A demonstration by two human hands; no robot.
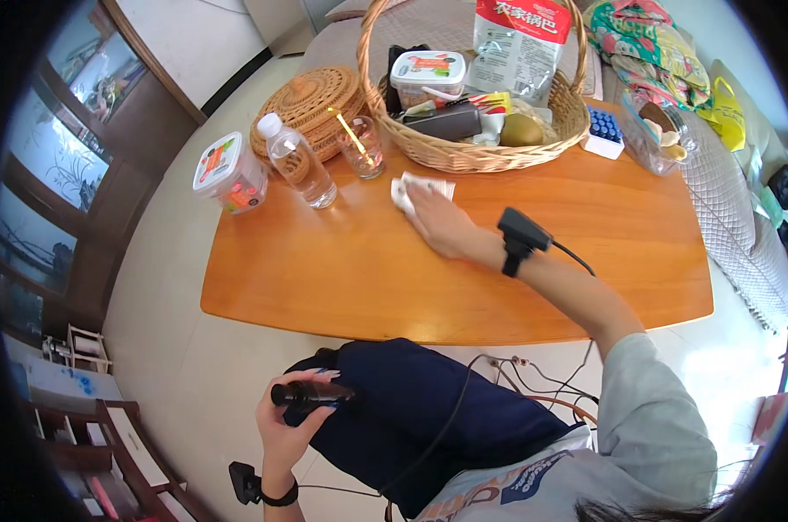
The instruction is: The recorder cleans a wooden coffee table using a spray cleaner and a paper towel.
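Note:
My right hand (441, 218) lies palm down on a folded white tissue (441, 188), pressing it on the orange-brown wooden table (341, 274), in front of the wicker basket. Above my lap, away from the table, my left hand (292, 417) is closed around a small dark bottle (312, 395) with a black cap, tilted on its side. Close by the tissue stands a clear glass (362, 156) with a yellow stick in it. A clear plastic bottle (302, 166) with a white cap is to the left of the glass.
A wicker basket (459, 160) with packets, a tub and a brown fruit is at the back. Beside it are a woven lidded basket (309, 98), a plastic tub (232, 176) at the left edge, a box of blue-capped items (604, 134) and a clear bag (658, 140). Cables hang by my lap.

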